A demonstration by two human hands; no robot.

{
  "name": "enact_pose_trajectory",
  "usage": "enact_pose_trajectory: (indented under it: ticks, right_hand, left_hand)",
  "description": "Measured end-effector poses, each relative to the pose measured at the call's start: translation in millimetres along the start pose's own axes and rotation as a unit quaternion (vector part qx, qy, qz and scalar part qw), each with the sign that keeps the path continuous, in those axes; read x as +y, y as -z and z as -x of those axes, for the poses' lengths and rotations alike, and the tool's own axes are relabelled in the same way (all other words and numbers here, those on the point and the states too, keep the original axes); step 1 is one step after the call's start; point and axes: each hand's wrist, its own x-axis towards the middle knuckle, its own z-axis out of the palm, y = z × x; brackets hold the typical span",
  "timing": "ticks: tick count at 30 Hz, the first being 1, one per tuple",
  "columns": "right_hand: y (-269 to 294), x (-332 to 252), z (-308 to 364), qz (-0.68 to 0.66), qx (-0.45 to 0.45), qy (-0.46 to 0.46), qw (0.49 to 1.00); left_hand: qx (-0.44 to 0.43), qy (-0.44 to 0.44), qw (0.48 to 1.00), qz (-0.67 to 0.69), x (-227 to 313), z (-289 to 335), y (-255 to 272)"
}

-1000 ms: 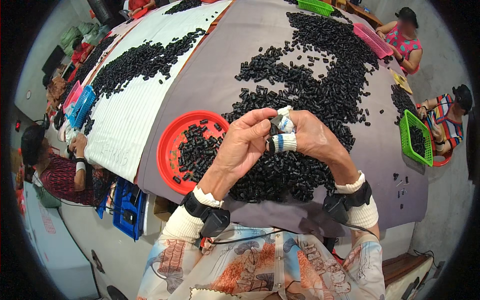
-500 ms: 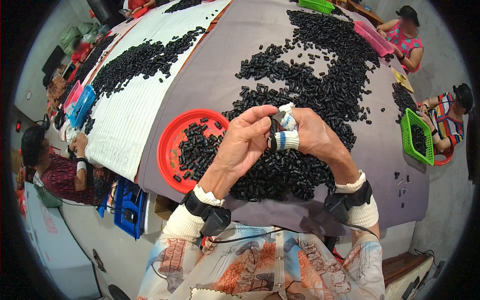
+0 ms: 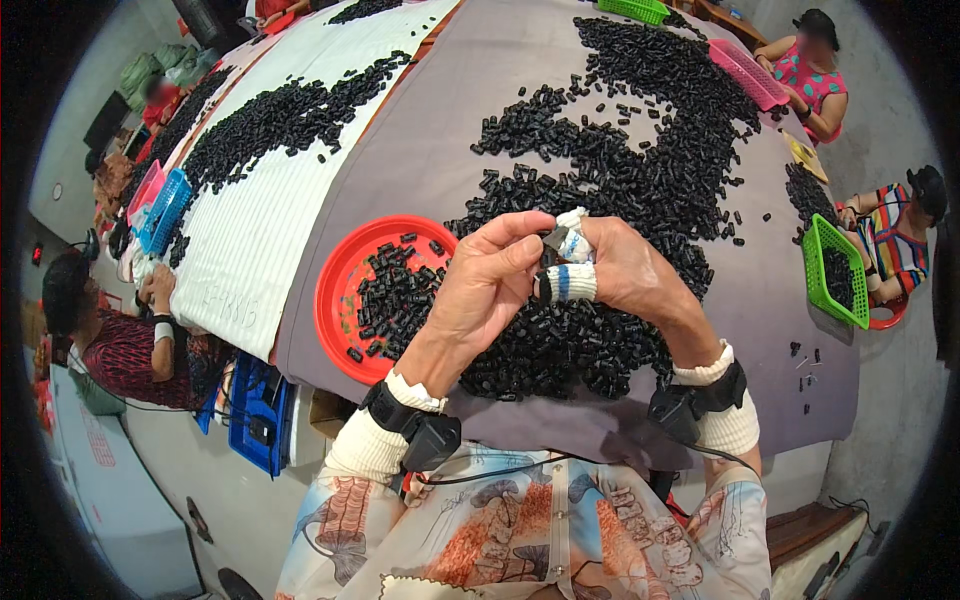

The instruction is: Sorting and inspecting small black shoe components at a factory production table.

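My left hand and my right hand meet above the table, fingertips pinched together on a small black plastic piece. White tape wraps two fingers of my right hand. Directly below the hands lies a heap of small black pieces. A round red tray holding several of the same pieces sits to the left of my left hand.
The grey cloth table carries more black pieces spread far back. A white cloth table lies to the left. Green basket and pink basket at right, blue crates below left. Other people sit around the edges.
The hands have barely shifted; my left fingers have worked slightly on the piece held against my right fingertips.
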Motion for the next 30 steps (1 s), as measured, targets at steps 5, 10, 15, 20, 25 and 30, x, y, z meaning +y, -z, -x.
enact_pose_trajectory:
  ticks: [5, 10, 15, 20, 25, 30]
  right_hand:
    - [-1, 1, -1, 0.044, 0.006, 0.021, 0.999]
    - [0, 4, -2, 0.053, -0.001, 0.032, 0.998]
    - [-3, 0, -1, 0.071, -0.007, 0.036, 0.997]
    - [-2, -2, 1, -0.013, -0.011, 0.018, 1.0]
    - [-4, -2, 2, -0.039, 0.034, -0.001, 0.999]
    - [-5, 4, 1, -0.063, 0.053, -0.012, 0.997]
  left_hand:
    - [0.009, -0.006, 1.0, -0.011, 0, 1, 0]
    - [0.027, -0.024, 0.998, -0.043, 0, 1, -1]
    - [0.033, -0.02, 0.997, -0.066, 0, 3, 5]
    - [0.016, -0.017, 1.0, 0.0, 0, 2, 0]
    - [-0.008, -0.001, 0.999, 0.048, -1, 2, 3]
    - [0.025, -0.019, 0.999, 0.008, -3, 3, -5]
